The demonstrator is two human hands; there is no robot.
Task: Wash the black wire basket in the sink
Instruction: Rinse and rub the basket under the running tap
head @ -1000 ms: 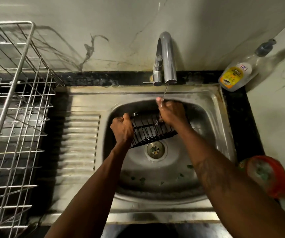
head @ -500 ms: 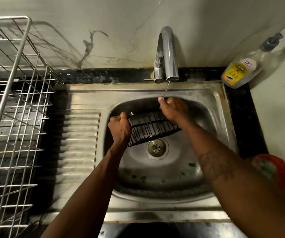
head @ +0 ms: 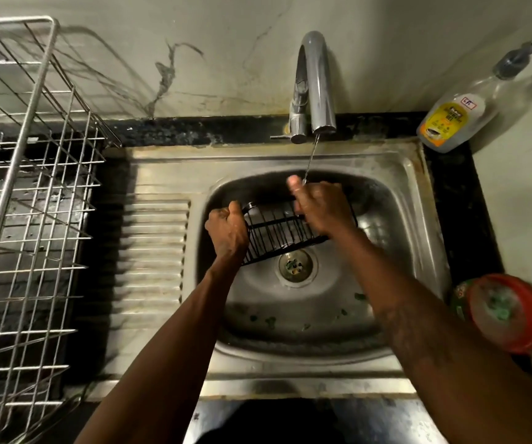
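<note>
Holding black wire basket point(head: 277, 233) tilted in sink point(head: 168, 165), under faucet point(head: 317, 81) stream for rinsing: left hand point(head: 227, 230) grip clamps its left end, right hand point(head: 322, 209) grip curled over the wires, likely scrubbing.

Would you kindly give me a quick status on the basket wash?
Left hand grips black wire basket end. Right hand curled over its wires, under tap stream. Nothing blocking.
</note>
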